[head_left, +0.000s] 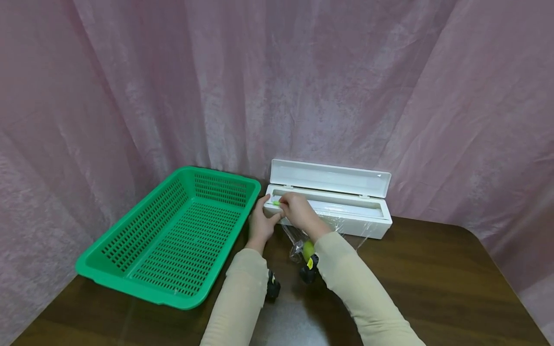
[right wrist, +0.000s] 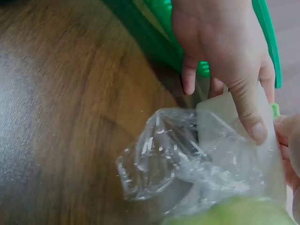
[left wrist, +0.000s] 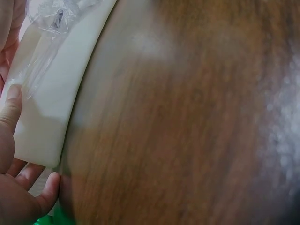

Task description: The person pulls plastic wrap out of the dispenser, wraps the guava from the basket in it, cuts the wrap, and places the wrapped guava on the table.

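Note:
A white plastic-wrap dispenser box [head_left: 368, 229] stands on the table with its lid raised and a roll of film inside. My left hand [head_left: 261, 224] grips the box's left end, with the thumb on its front face and other fingers around the end. At the left of the front rim, my right hand [head_left: 297, 210] pinches a small light-green slide cutter [right wrist: 275, 110]. Clear cling film [right wrist: 157, 159] hangs bunched down over the front of the box. A yellow-green round fruit [head_left: 308, 250] lies by the film, partly hidden by my right forearm.
A large green plastic basket [head_left: 190, 302] with slotted walls stands left of the box, close beside my left hand. The dark wooden table [head_left: 437, 278] extends to the right. A pink curtain [head_left: 329, 96] hangs right behind the box and basket.

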{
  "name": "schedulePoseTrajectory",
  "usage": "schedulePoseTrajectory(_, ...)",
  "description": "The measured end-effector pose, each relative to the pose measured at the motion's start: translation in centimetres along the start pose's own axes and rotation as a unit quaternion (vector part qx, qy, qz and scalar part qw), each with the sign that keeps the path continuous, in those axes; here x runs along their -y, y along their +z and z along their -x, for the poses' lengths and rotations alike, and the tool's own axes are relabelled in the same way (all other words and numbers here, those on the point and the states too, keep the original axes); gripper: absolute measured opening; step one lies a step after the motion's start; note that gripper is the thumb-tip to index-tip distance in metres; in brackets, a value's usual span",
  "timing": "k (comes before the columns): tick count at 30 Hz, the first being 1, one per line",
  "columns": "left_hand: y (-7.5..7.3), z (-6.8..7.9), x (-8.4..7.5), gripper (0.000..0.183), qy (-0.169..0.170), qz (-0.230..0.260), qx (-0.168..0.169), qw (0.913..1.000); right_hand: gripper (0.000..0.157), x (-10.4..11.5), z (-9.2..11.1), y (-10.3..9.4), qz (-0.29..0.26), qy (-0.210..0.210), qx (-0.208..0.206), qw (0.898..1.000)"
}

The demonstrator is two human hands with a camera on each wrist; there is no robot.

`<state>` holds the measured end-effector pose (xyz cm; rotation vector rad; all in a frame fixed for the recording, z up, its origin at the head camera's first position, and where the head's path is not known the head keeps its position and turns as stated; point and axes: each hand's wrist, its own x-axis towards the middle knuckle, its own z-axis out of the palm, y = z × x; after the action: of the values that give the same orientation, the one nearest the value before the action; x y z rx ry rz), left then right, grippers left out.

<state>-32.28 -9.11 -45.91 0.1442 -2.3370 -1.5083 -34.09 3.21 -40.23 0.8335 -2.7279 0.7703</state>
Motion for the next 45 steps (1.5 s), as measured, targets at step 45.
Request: schedulePoseTrajectory(45,-0.2,0.1,-0.2,0.069,0.001,-0.016,0.008,0.9998,0.027,-0.6,1.0,0.6,-0.009,0.036,-0.038,0.999)
